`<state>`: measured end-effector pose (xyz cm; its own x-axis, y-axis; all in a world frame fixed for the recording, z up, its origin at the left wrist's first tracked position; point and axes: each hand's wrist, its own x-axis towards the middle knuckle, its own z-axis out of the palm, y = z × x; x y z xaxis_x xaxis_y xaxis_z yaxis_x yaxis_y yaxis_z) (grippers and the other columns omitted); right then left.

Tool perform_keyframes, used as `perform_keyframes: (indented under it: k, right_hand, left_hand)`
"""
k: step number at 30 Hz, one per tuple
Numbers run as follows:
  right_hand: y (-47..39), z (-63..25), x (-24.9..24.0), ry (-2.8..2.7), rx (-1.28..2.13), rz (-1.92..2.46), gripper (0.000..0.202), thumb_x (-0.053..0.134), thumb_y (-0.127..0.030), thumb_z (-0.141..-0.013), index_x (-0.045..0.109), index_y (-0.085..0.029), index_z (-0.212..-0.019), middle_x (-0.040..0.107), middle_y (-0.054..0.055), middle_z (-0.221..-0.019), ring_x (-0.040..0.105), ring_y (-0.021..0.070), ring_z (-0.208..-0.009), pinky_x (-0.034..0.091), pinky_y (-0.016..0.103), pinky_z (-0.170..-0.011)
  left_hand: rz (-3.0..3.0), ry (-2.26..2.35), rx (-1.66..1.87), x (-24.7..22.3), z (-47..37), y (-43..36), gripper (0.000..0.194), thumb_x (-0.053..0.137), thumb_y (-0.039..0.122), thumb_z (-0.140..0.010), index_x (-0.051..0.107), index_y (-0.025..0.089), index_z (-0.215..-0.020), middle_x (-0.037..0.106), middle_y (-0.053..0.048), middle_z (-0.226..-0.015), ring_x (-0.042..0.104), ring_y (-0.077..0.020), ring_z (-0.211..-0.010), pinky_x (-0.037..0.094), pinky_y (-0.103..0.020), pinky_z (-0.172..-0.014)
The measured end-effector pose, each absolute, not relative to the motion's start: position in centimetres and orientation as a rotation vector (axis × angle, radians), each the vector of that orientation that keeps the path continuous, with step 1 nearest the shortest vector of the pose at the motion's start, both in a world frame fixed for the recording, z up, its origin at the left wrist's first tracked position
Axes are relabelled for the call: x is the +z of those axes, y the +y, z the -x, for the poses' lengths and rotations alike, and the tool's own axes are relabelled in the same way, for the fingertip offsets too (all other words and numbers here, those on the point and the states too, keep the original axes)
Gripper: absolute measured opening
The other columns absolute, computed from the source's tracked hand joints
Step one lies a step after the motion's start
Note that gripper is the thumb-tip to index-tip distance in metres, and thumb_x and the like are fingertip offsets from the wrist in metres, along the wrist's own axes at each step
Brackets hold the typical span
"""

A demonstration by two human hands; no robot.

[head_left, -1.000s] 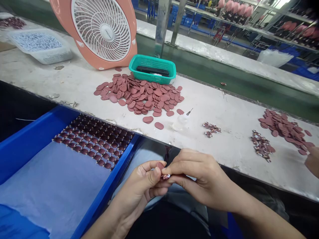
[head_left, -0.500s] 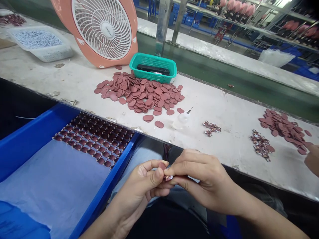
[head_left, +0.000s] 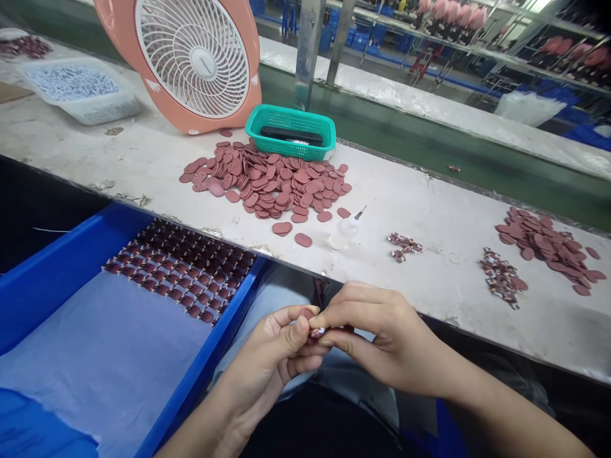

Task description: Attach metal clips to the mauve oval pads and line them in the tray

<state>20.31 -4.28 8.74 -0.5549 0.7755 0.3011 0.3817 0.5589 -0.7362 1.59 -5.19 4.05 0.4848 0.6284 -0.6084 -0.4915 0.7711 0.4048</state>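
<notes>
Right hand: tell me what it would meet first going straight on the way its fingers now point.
The left hand, pinching a small reddish-brown oval disc, comes first in line for the right hand; their fingertips look all but touching, though depth is unclear.

Hands (head_left: 324, 327) pinching reddish oval disc (head_left: 307, 313)

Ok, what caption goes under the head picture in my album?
Two hands hold a small reddish piece beside a bench bearing reddish ovals and an orange fan.
</notes>
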Motion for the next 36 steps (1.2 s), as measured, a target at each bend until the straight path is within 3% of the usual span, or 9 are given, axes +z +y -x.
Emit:
perform_keyframes:
  k: [4,8,13,26,31,36]
  right_hand:
    - [-4.0,-20.7,8.7,-2.190,0.926,0.967,0.018,0.063,-0.016,-0.096,0.069,-0.019,-0.112,0.072,0.006,-0.092,0.065,0.0160,-0.084,0.055,0.027,-0.076]
    - [-4.1,-21.0,8.2,-2.059,0.904,1.014,0.042,0.075,-0.028,-0.090,0.062,-0.020,-0.129,0.071,0.007,-0.104,0.063,0.0141,-0.080,0.054,0.027,-0.075]
    - [-4.3,-20.3,7.4,-1.953,0.899,1.065,0.022,0.066,-0.022,-0.095,0.069,-0.021,-0.116,0.071,0.005,-0.095,0.063,0.0127,-0.076,0.052,0.025,-0.069]
    - [-4.2,-18.7,7.0,-1.955,0.945,1.104,0.017,0.067,-0.019,-0.094,0.073,-0.023,-0.110,0.068,0.001,-0.083,0.060,0.0104,-0.069,0.047,0.023,-0.065]
    - [-3.9,-17.5,5.6,-1.932,0.610,1.074,0.017,0.067,-0.013,-0.091,0.071,-0.017,-0.107,0.068,0.004,-0.085,0.062,0.0133,-0.072,0.050,0.024,-0.063]
    - [-3.5,-15.1,3.2,-1.986,0.086,1.013,0.024,0.067,-0.007,-0.090,0.066,-0.013,-0.114,0.067,0.007,-0.082,0.059,0.0175,-0.072,0.052,0.029,-0.064]
  left_hand:
    - [-0.159,0.753,0.677,3.5,-1.5,-5.0,0.027,0.092,0.031,-0.064,0.077,0.015,-0.079,0.075,-0.001,-0.067,0.073,-0.0121,-0.059,0.062,-0.019,-0.057]
    - [-0.076,0.722,0.668,2.9,-1.1,-4.9,0.028,0.092,0.031,-0.063,0.079,0.017,-0.084,0.081,-0.004,-0.078,0.076,-0.0147,-0.065,0.063,-0.020,-0.056]
    - [0.012,0.703,0.669,2.5,-0.6,-4.8,0.030,0.093,0.035,-0.058,0.078,0.016,-0.076,0.081,-0.004,-0.074,0.077,-0.0164,-0.067,0.064,-0.021,-0.057]
    - [-0.089,0.695,0.696,2.2,0.0,-4.9,0.032,0.092,0.042,-0.061,0.078,0.018,-0.077,0.079,-0.002,-0.072,0.075,-0.0146,-0.065,0.063,-0.021,-0.053]
    - [-0.222,0.846,0.820,1.8,0.4,-4.6,0.053,0.087,0.053,-0.064,0.077,0.019,-0.103,0.078,-0.007,-0.088,0.074,-0.0190,-0.075,0.062,-0.023,-0.052]
    - [-0.401,1.118,1.198,1.4,0.9,-4.9,0.037,0.093,0.041,-0.061,0.073,0.020,-0.085,0.070,-0.001,-0.079,0.061,-0.0118,-0.064,0.055,-0.019,-0.049]
